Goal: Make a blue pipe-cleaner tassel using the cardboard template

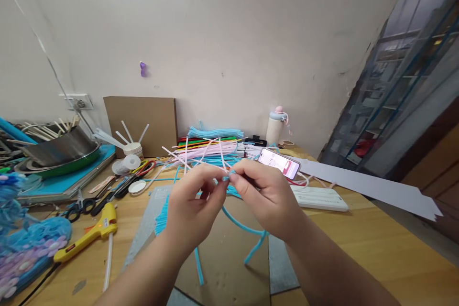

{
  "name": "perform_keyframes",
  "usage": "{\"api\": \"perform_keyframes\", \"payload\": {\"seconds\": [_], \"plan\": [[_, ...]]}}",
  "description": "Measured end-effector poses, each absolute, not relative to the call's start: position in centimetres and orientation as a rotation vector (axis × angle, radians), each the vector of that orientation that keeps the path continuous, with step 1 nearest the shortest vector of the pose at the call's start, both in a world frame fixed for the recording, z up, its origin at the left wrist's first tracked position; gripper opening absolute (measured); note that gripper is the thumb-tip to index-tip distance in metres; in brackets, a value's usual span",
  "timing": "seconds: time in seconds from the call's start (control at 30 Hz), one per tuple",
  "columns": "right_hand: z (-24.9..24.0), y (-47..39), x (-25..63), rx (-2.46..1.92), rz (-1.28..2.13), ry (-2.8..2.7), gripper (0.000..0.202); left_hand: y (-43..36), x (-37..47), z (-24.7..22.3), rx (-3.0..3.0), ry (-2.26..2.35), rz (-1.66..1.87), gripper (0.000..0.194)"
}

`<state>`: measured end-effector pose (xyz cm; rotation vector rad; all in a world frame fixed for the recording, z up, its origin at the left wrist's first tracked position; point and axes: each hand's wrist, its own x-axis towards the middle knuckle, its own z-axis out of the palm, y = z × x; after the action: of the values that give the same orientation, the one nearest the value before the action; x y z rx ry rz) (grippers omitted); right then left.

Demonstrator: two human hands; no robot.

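Note:
My left hand (197,201) and my right hand (267,196) meet fingertip to fingertip above a cardboard sheet (222,267). Both are closed in a pinch on a light blue pipe cleaner (240,222), which shows as a small bit between the fingertips. Its lower length seems to curve down below my right hand and bend back at the end. Another blue stem (199,267) hangs or lies below my left hand. Beside my left wrist lies a ridged blue piece (161,215), partly covered by the hand.
Bundles of coloured pipe cleaners (211,146) lie at the back, near a phone (278,163) and a bottle (276,126). A white power strip (319,198) is on the right. Left are a yellow glue gun (91,234), scissors (81,207) and a metal bowl (64,146).

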<state>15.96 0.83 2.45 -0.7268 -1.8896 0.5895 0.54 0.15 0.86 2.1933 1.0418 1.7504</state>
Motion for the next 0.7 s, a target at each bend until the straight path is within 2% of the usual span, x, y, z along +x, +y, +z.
{"api": "perform_keyframes", "payload": {"seconds": [0.07,0.2,0.27,0.4,0.6,0.7], "plan": [[2.4,1.1,16.2,-0.75,0.78,-1.838,0.021,0.3,0.6,0.6,2.365,0.988,1.806,0.018],[2.1,2.0,15.9,-0.696,1.42,-1.578,0.025,1.0,0.4,-0.8,2.708,0.939,1.988,0.031],[2.0,2.2,15.5,-0.671,1.561,-1.461,0.024,1.4,0.2,-1.6,2.807,0.974,2.04,0.036],[2.1,2.1,15.4,-0.72,1.349,-1.586,0.026,1.9,-0.2,-2.3,2.877,1.059,1.971,0.033],[2.7,1.4,16.6,-0.751,0.938,-1.934,0.015,1.2,0.0,-0.5,2.783,1.069,1.978,0.024],[2.9,1.4,16.9,-0.809,0.765,-2.035,0.019,1.0,-0.2,0.6,2.68,1.011,1.821,0.02]]}}
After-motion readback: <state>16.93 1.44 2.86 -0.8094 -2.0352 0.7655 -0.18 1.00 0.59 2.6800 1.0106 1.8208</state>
